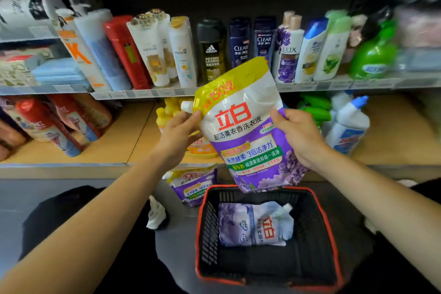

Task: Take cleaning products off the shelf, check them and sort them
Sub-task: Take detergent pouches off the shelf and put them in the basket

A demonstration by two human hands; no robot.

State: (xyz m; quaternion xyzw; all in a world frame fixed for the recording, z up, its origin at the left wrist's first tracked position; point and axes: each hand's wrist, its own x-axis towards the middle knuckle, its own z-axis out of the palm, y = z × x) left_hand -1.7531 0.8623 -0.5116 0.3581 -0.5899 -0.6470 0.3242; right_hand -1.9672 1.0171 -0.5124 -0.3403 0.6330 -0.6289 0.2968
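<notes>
A purple and white detergent refill pouch (245, 131) with a yellow top is held upright in front of the shelves, printed face toward me. My left hand (177, 137) grips its left edge just below the white spout. My right hand (299, 135) grips its right edge. Below it a black basket with a red rim (199, 234) stands on the floor, and a second pouch of the same kind (256, 224) lies flat inside. A third matching pouch (193, 185) leans on the floor to the left of the basket.
The middle shelf (334, 85) carries shampoo and body wash bottles. On the wooden bottom shelf (124, 141) are red spray cans at left, yellow bottles behind the held pouch, and white and green cleaner bottles (346, 126) at right. My knees flank the basket.
</notes>
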